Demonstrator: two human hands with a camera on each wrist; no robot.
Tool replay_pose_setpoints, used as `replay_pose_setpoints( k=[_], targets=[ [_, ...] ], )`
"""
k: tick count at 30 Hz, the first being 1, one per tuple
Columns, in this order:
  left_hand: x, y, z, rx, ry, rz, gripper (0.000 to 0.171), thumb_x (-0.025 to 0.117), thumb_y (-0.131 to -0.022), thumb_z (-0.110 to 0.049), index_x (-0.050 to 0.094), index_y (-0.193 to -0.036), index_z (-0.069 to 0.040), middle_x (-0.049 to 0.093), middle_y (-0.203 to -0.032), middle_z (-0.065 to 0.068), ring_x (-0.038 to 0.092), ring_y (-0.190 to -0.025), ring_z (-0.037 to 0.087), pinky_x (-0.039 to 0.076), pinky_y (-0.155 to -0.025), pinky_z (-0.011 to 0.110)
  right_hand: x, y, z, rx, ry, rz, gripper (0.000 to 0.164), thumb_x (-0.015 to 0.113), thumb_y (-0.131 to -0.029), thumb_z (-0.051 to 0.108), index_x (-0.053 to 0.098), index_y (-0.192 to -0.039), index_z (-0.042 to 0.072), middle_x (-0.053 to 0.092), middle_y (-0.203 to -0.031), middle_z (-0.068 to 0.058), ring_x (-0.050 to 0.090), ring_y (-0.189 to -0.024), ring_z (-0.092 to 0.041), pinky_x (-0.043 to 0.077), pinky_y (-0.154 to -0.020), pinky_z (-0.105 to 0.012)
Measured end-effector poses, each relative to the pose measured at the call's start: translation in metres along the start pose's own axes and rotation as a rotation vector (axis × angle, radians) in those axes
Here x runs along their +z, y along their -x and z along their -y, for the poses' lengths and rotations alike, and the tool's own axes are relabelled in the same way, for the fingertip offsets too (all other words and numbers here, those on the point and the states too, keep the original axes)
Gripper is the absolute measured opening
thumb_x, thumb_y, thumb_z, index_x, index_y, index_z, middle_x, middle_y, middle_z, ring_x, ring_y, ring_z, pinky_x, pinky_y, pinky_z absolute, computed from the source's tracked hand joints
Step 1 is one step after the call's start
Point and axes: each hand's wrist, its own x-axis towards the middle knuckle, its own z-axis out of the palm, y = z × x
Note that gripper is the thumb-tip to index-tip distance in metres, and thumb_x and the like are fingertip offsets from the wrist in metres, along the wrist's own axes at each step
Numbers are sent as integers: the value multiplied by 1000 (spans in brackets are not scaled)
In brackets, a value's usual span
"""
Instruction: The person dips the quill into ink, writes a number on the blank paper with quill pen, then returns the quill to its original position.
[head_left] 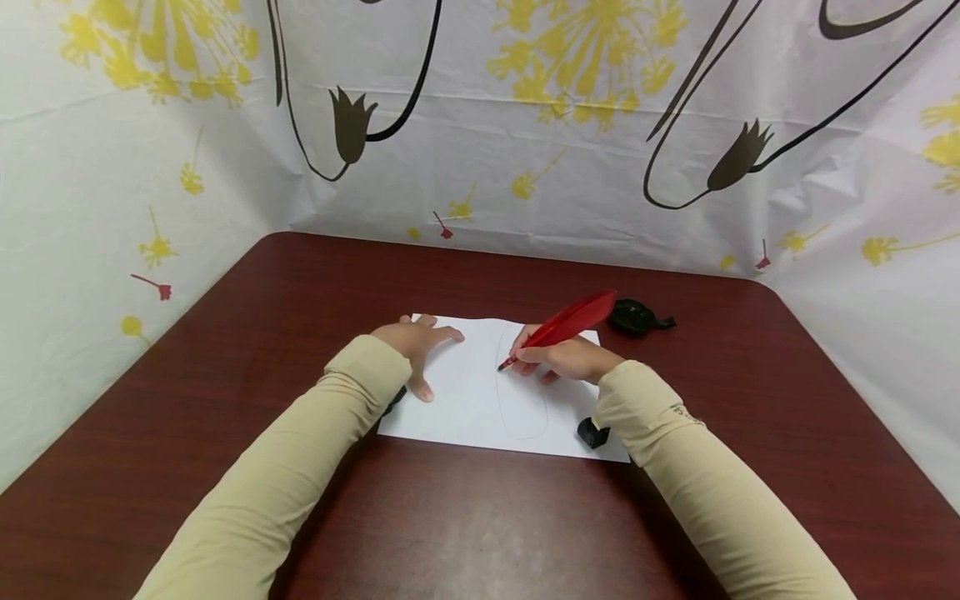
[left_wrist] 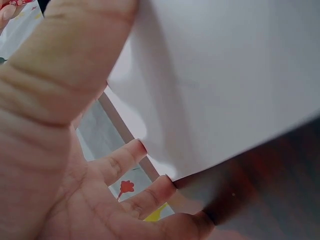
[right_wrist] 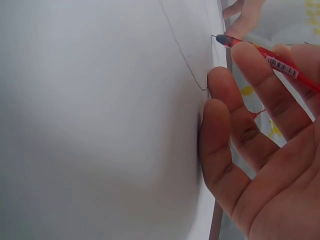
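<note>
A white sheet of paper (head_left: 457, 400) lies on the dark red table, with a long thin looped outline (head_left: 525, 437) drawn right of its middle. My right hand (head_left: 562, 358) pinches a red feather pen (head_left: 573, 321), its dark tip on the paper at the outline's left line. In the right wrist view the pen's barcoded barrel (right_wrist: 282, 66) shows between the fingers, and the other fingers rest on the sheet. My left hand (head_left: 420, 343) lies spread over the sheet's upper left corner; in the left wrist view its fingertips (left_wrist: 162, 186) press at the paper's edge.
Behind the right hand lies a black round object with a short tail (head_left: 636, 317). A small black block (head_left: 592, 432) sits on the paper's lower right corner, by the right sleeve. The patterned white sheet (head_left: 480, 167) hangs along the table's back and sides.
</note>
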Motion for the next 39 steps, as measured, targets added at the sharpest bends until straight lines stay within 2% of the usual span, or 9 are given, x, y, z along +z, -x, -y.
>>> replay_pose_setpoints(
  k=[12,19,23,28,39],
  targets=[
    [1,-2,1,-4,5,8,102,89,-68,-36,30,-151,-36,24,-155,15,25,-136,41,42,-94,56,0,2,-1,4,19,-3,17,59,-96,21,64,-107,9,69,-97,-8,63,-89,-24,52,-69,-35],
    [4,-2,1,-20,18,2,102,90,-67,-35,31,-150,-36,23,-156,14,25,-137,42,42,-93,58,-1,4,-7,-53,33,-7,16,59,-96,19,63,-107,7,68,-96,-11,63,-88,-25,53,-68,-36],
    [6,-4,1,-30,17,-5,102,90,-66,-35,32,-150,-37,24,-156,13,25,-137,41,44,-92,57,-7,8,-10,-87,63,-39,13,59,-96,18,63,-106,9,68,-95,-10,64,-88,-25,53,-68,-37],
    [2,-4,1,-23,18,-14,102,91,-66,-34,32,-149,-37,26,-154,13,28,-133,38,46,-90,52,-16,12,-9,-119,100,-84,12,58,-97,17,62,-105,10,68,-97,-10,64,-89,-25,53,-71,-40],
    [2,-2,1,-5,30,-4,101,90,-67,-33,32,-150,-36,24,-155,14,27,-134,40,45,-91,54,-31,20,-15,-185,167,-126,10,59,-97,15,61,-106,10,66,-100,-11,63,-90,-30,53,-70,-39]
  ],
)
